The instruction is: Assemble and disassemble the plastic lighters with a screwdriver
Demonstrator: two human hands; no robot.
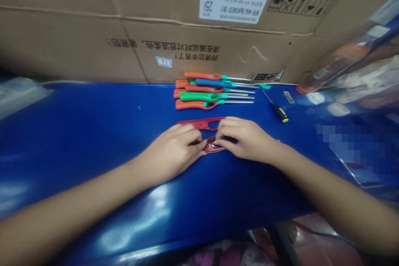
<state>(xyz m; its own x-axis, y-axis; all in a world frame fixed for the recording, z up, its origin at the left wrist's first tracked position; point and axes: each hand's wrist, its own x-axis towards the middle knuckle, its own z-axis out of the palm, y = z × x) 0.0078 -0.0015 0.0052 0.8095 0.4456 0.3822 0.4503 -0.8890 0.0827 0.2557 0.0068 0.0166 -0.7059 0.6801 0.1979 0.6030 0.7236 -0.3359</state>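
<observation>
Both my hands rest on the blue table (pixel 93 133), fingers curled together over a red plastic lighter half-shell (pixel 213 147) with white wire inside it. My left hand (pixel 174 151) pinches its left end and my right hand (pixel 245 137) pinches its right end. A second red shell half (pixel 199 124) lies flat just beyond my fingers. Behind it is a stack of several finished long-nosed lighters (pixel 212 90) with orange, green and blue handles and metal tubes pointing right.
A yellow-and-black handled screwdriver (pixel 276 108) lies to the right of the lighters. A big cardboard box (pixel 156 20) walls off the back of the table. Clear plastic bags (pixel 352 75) crowd the right side, another lies at far left (pixel 18 93).
</observation>
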